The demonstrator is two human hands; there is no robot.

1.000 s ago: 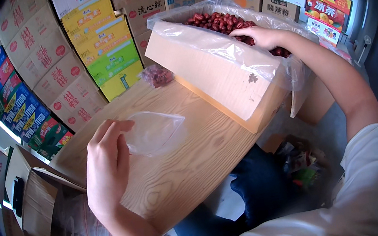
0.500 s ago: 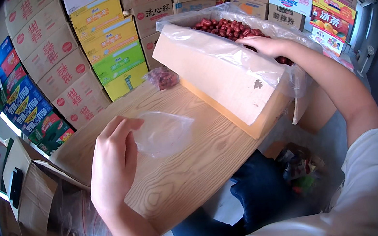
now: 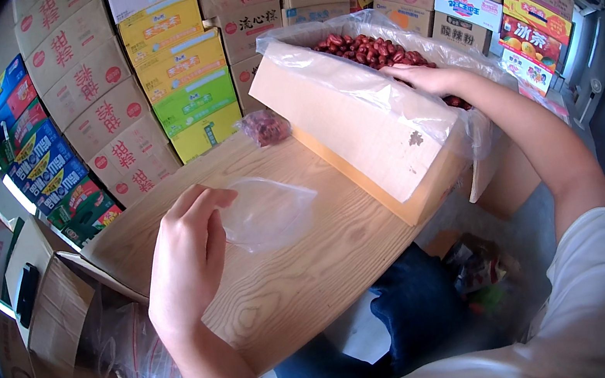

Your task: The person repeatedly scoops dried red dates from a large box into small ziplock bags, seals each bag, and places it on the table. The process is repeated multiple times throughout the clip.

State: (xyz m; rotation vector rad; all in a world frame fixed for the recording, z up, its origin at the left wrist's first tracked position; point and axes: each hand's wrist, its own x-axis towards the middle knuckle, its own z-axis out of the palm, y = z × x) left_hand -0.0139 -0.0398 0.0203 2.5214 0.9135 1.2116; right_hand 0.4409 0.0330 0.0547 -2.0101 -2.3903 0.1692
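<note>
"Spanning the middle, what's largest?"
"The wooden desk (image 3: 316, 281). On it, far right, a film-lined carton (image 3: 355, 122)."
"Hands?"
"The right hand (image 3: 423, 79) reaches into the carton, grip hidden. The left hand (image 3: 191, 256) curls at the clear bag (image 3: 271, 213), nearer and left; I can't tell whether it's pinching."
"Smallest?"
"Red fruit (image 3: 368, 50), heaped in the carton."

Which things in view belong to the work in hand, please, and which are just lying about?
Apparently in use: left hand at the clear bag; right hand at the red fruits; plastic-lined carton; table; perhaps the filled bag and loose bags.

Probably lying about: stacked cartons; floor clutter.
</note>
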